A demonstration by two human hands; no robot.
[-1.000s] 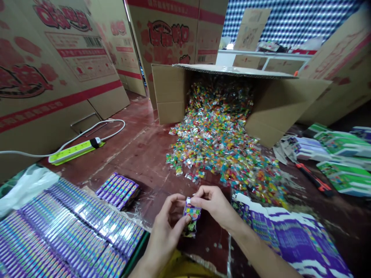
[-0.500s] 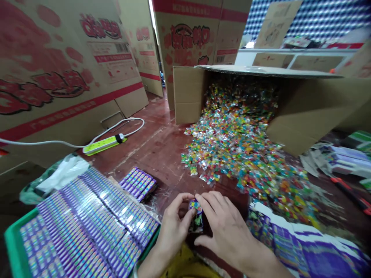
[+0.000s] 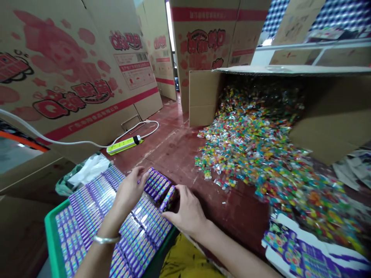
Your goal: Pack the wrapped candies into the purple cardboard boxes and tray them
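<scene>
A small purple candy box [image 3: 167, 198] stands on edge between the thumb and fingers of my right hand [image 3: 189, 212]. It is at the near right end of a short row of matching purple boxes [image 3: 156, 183] on the dark red table. My left hand [image 3: 130, 191] is at the row's far left end, thumb and forefinger apart and touching the end box. Its other fingers are partly hidden. Under my left forearm a green tray [image 3: 52, 235] is packed with many rows of the same boxes [image 3: 95, 204].
Small clear candy packets [image 3: 246, 143] spill from a cardboard carton [image 3: 204, 98] lying on its side. Flat purple box blanks [image 3: 307, 247] lie at the near right. A yellow-green power strip [image 3: 123, 144] with a white cord and a plastic bag [image 3: 89, 170] are at the left.
Both hands have moved left from in front of me to the short row, bringing the candy box along. My left hand has let go of the box. The view has turned left.
</scene>
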